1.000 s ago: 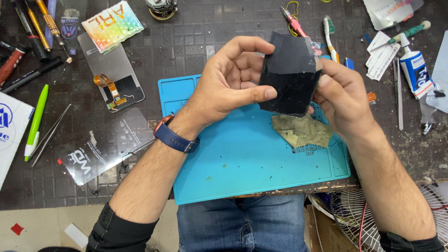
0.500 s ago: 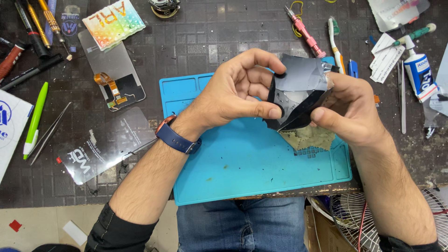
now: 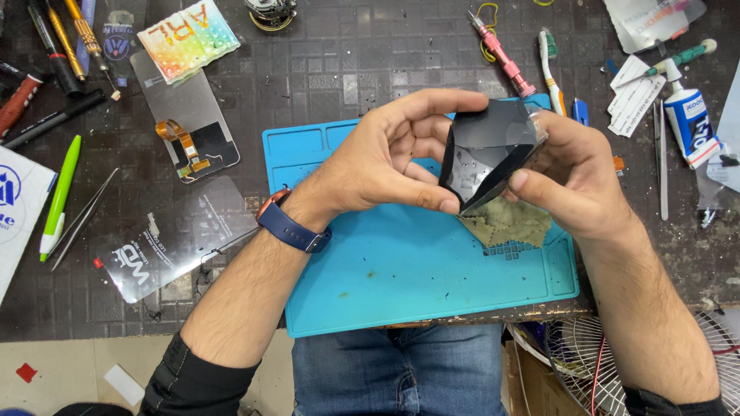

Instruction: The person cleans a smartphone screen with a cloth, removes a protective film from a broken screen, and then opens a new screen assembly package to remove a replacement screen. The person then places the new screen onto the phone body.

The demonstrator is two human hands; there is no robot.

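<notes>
Head view: I see my left hand (image 3: 385, 166) and right hand (image 3: 574, 173) pinching a black phone screen panel (image 3: 486, 150) from both sides, thumbs and fingertips pressed on its edges, held tilted above the blue work mat (image 3: 370, 293). A crumpled cloth (image 3: 505, 222) lies at the panel's 6 o'clock. I judge this an inspecting step; turning it needs a light edge grip.
</notes>
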